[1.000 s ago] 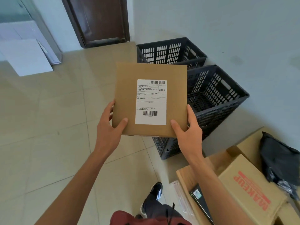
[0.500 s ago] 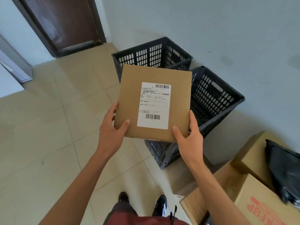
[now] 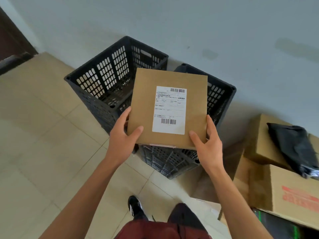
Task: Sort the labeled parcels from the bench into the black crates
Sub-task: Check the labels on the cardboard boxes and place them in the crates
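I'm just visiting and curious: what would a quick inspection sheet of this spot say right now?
Surface: beige tiled floor; the bench itself cannot be made out.
Job's things: brown parcel, white label up, held over two black crates, left crate and right crate.
Clutter: cardboard boxes at right, a black bag on top.
Grippers: left hand and right hand grip the parcel's lower corners.
Cables: nothing seen.
Surroundings: pale wall, dark door at left.
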Motion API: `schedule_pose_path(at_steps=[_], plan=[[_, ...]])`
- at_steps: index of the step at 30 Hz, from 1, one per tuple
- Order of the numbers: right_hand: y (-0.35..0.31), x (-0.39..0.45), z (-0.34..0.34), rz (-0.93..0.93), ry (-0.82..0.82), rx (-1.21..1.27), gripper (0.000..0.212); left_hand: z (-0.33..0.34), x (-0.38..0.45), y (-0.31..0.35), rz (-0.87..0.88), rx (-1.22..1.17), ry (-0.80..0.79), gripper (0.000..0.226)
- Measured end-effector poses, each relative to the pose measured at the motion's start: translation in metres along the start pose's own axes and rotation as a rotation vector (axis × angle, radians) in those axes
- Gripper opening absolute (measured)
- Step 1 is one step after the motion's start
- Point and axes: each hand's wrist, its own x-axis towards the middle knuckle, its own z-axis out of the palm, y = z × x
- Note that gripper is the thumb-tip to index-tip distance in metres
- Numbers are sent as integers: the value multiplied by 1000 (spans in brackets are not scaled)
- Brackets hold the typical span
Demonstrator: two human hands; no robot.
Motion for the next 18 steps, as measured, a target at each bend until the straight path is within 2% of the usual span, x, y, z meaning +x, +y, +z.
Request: schedule_pose_path(at_steps=[3, 9, 18], plan=[[-1, -1, -1, 68, 44, -9, 89, 8, 30, 4, 39, 17, -118, 73], [6, 14, -6, 161, -12, -62, 122, 38, 81, 12, 48, 69, -281, 72], [34, 53, 8, 263, 80, -16, 122, 81, 134, 9, 26, 211, -394, 71]])
